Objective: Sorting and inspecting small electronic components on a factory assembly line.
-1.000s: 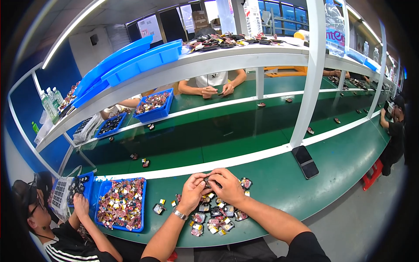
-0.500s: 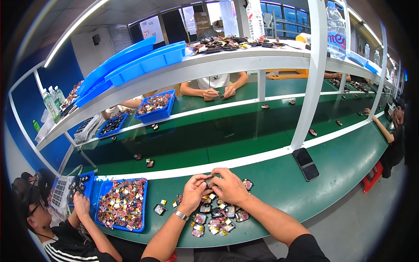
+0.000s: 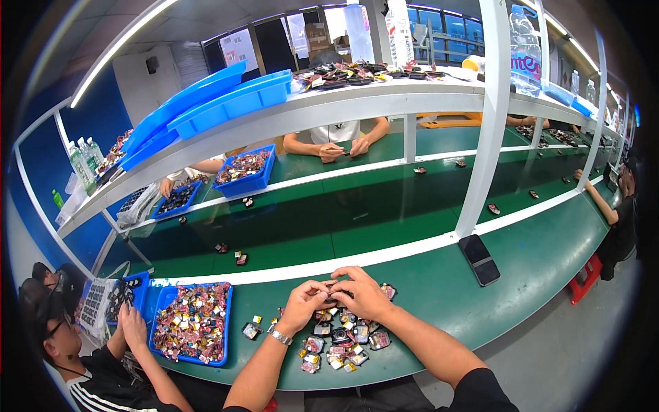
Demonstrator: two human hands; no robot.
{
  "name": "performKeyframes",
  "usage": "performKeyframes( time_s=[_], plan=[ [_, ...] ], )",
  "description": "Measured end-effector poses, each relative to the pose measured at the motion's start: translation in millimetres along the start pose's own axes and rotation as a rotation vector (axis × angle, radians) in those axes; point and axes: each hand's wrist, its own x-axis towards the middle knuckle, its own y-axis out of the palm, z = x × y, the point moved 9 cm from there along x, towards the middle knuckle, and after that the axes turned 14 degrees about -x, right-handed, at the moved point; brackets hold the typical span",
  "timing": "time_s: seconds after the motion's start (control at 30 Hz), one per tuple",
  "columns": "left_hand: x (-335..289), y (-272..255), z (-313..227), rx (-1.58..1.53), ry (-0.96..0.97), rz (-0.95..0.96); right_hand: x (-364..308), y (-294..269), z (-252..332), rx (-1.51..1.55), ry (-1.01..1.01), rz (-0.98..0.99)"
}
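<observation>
Above a pile of small electronic units on the green bench, my two hands meet with their fingers closed. My left hand, with a metal watch at the wrist, pinches a small dark electronic unit. On the other side of that unit the fingers of my right hand press against it. Fingers cover most of it, so its details are hidden. The heaped units have black casings, reddish boards and silver-and-yellow cells. A single unit lies left of the pile.
Left of my arm is a blue tray full of red-and-yellow parts. A dark phone lies by a white post. Beyond the white rail, a green belt carries scattered units. Co-workers sit left, right and opposite.
Units on the belt have shifted slightly right. My hands stay over the pile, fingers moving a little on the unit. Across the belt, a co-worker's hand now reaches into a blue tray.
</observation>
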Motion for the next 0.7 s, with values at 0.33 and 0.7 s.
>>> performKeyframes(
  time_s=[0.33, 0.7],
  plan=[
    [0, 4, 4, -0.127, 0.008, -0.052, -4, -2, 1, 0.017, 0.063, -0.077],
    [1, 2, 6, -0.143, 0.003, -0.056, -9, 7, -2, 0.055, 0.128, -0.127]
  ],
)
